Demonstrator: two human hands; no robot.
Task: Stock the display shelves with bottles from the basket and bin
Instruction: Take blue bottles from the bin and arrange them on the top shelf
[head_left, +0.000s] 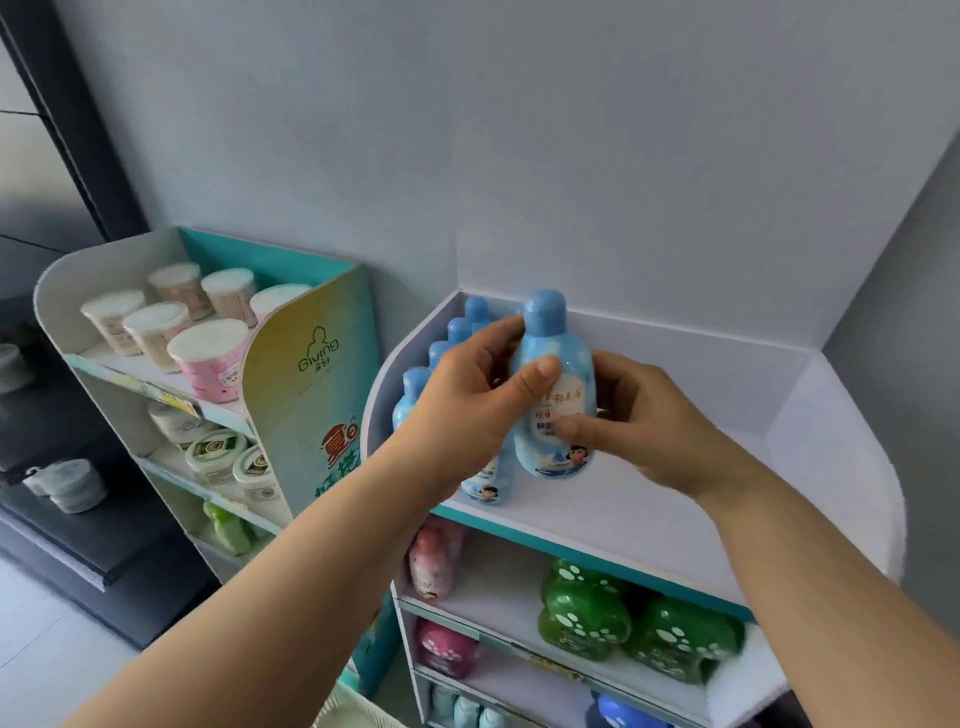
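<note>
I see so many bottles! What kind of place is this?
Likely a shop: branded display stands, rows of the same blue bottles, green bottles below, tubs beside.

The scene is lit brightly and evenly by soft, diffuse light whose source is not shown. Only faint shadows are cast on the top shelf (649, 514). A slight sheen is seen on the blue bottle (569, 358). Straight edges are bowed near the borders by the wide lens. The green bottles (649, 623) are smeared by blur, and the dark cabinet (62, 540) is left dim.
</note>
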